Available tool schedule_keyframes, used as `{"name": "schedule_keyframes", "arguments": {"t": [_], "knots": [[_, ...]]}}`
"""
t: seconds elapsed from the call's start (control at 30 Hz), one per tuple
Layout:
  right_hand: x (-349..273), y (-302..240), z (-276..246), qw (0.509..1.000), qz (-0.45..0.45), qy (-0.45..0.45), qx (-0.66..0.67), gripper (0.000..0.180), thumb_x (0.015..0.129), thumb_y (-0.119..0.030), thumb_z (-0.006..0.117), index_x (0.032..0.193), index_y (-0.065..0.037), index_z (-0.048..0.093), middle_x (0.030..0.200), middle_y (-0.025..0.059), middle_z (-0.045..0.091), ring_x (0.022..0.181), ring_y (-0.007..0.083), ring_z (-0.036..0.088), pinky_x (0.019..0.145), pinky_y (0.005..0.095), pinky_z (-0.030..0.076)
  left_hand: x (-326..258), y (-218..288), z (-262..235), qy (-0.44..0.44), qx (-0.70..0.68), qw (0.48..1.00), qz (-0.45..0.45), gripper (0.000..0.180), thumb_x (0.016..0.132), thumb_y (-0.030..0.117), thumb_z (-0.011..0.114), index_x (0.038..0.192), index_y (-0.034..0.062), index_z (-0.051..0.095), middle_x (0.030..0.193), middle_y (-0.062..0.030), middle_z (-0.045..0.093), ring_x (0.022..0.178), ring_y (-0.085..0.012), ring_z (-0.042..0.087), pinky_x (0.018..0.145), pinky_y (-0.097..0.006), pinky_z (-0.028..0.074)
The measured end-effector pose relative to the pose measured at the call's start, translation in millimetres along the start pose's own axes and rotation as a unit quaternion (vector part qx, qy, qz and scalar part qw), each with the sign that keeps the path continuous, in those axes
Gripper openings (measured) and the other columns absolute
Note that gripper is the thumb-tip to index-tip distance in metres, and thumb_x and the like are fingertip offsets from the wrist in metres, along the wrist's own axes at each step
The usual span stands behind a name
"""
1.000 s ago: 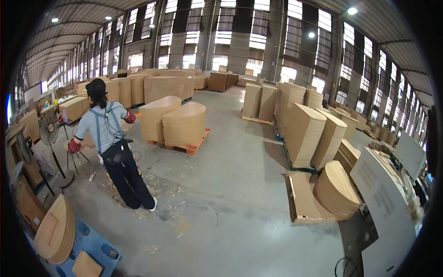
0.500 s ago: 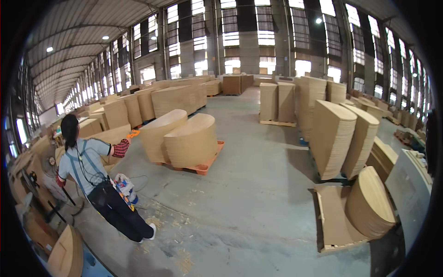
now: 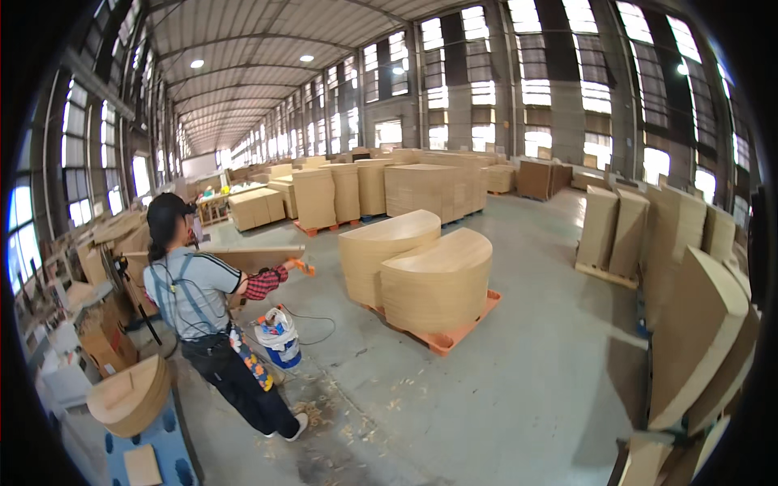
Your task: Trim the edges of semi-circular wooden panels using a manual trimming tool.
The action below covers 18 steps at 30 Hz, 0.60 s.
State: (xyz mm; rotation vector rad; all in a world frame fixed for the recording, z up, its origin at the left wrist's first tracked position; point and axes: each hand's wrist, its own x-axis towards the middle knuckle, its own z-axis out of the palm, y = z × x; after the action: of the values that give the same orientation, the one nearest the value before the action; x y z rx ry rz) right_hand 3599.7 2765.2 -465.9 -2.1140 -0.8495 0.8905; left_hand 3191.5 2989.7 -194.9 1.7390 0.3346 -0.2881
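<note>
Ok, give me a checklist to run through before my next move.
1. Your hands free: cannot tell, neither is in view.
2. Floor swept: not ok, wood shavings lie near the co-worker.
3. Cable off the floor: not ok, it loops beside the bucket.
4. Half-round stacks upright on the orange pallet: ok.
5. Co-worker facing you: not ok, turned away.

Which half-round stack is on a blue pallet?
The lower-left stack, on the blue pallet; an orange pallet shows beneath the two centre stacks.

Head-worn fisheye looks across workshop floor (image 3: 527, 389)
</note>
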Motion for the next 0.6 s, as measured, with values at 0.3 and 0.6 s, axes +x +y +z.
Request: {"name": "schedule_keyframes", "arguments": {"t": [0.3,0.6], "knots": [[88,-54,38,0.977,0.167,-0.130,0.027,0.022,0.081,-0.017,0.058,0.092,-0.001,0.069,0.080,0.0093,0.070,0.068,0.0242,0.062,0.062,0.0396,0.050,135,1,-227,-0.012,0.077,0.991,0.113,0.029,0.080,0.035,0.074,0.096,0.0099,0.075,0.087,-0.0079,0.073,0.076,-0.0244,0.068,0.070,-0.039,0.053],[409,-171,64,0.959,0.081,-0.268,-0.037,0.019,0.081,-0.017,0.057,0.084,-0.002,0.068,0.079,0.0121,0.069,0.066,0.0270,0.060,0.062,0.0425,0.048,242,-27,-393,0.204,0.093,0.962,0.153,0.025,0.081,0.030,0.068,0.083,0.0049,0.071,0.080,-0.0140,0.067,0.075,-0.0311,0.065,0.066,-0.041,0.049]]}}
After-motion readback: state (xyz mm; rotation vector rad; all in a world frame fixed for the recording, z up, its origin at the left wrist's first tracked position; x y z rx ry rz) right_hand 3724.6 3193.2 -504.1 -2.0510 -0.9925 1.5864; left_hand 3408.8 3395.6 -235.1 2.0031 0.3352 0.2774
